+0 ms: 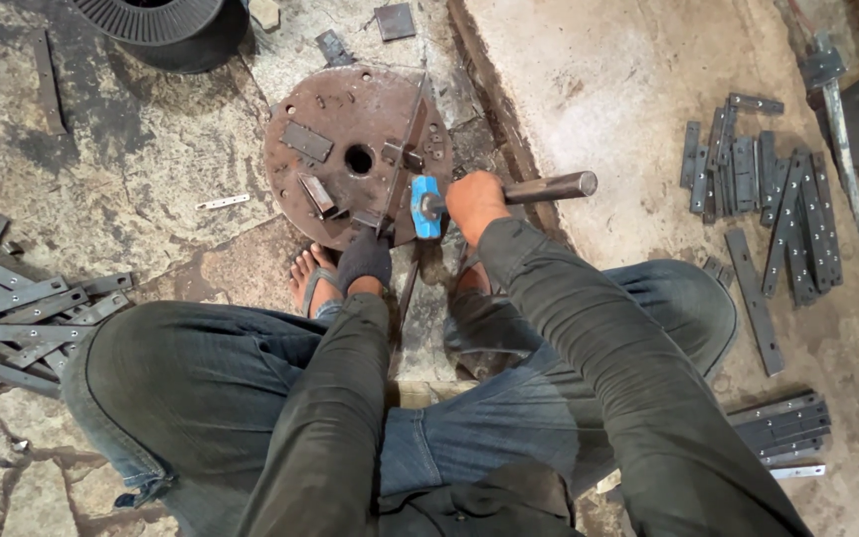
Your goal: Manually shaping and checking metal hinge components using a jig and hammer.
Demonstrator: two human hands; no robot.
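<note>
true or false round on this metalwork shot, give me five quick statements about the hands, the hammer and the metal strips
1. The right hand grips a hammer with a blue head. True.
2. The left hand is bare. False: it wears a dark glove.
3. The left hand holds a thin metal strip that lies across the rusty round plate. True.
4. The round plate has no hole. False: a hole sits at its middle.
5. All loose flat bars lie on one side of the person. False: piles lie on the left and on the right.
</note>
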